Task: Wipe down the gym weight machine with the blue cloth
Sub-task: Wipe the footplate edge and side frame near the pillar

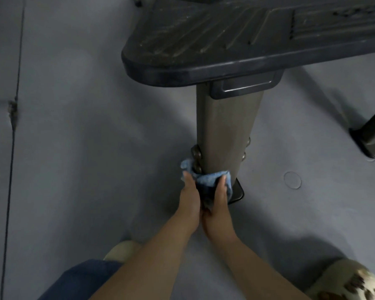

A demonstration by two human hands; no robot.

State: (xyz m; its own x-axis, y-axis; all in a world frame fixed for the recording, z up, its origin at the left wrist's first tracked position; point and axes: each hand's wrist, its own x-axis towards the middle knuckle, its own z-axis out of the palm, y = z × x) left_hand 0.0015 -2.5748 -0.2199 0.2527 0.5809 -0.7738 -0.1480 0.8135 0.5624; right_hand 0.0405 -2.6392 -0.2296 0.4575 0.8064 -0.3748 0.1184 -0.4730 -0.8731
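Observation:
The weight machine's grey metal leg (225,126) runs down from a dark ribbed footplate (236,40) to a black foot pad (238,192) on the floor. The blue cloth (204,180) is wrapped around the bottom of this leg, just below the bolts (196,156). My left hand (189,195) grips the cloth on the leg's left side. My right hand (220,198) grips it on the right side. Both hands sit close together, wrists nearly touching.
Grey floor (95,148) with a dark seam (11,137) down the left. A second machine leg (372,137) stands at the right edge. A pale shoe (119,250) is at bottom centre and a patterned slipper (346,280) at bottom right.

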